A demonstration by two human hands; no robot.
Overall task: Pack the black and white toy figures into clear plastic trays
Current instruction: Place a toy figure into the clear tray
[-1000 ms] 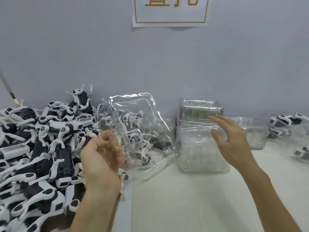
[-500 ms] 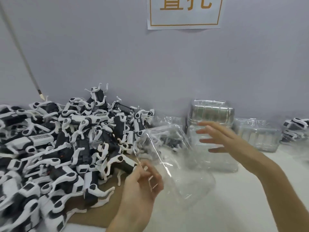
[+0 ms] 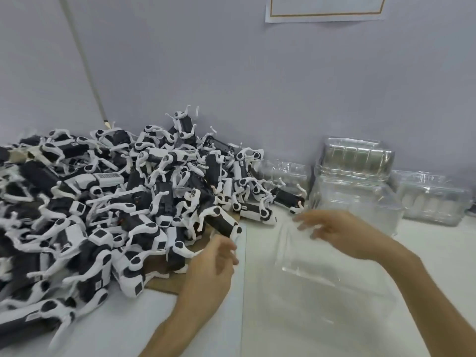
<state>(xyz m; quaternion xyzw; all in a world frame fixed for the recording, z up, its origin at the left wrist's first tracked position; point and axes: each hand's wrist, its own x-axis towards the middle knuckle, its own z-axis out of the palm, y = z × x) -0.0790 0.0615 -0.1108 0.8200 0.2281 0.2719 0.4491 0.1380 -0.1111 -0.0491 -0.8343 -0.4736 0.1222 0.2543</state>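
– Tray [image 3: 322, 269]: where does it lie?
– Flat on the table [image 3: 438, 253], beneath the right hand [image 3: 337, 233]. Its fingers [image 3: 309, 219] are spread over the far rim, likely to steady it for loading.
– And the left hand [image 3: 213, 266]?
– Blurred; fingers loosely curled, seemingly holding nothing. The toy pile [image 3: 128, 202] starts just beyond those fingertips, so a figure is an easy reach. The stack of spare trays [image 3: 355, 176] stands past the right fingertips, out of the way.

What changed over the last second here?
The left hand brought the clear tray down from the toy pile onto the table; its grip now is unclear. The right hand left the tray stack and spread over the tray. Pile and stack stayed.
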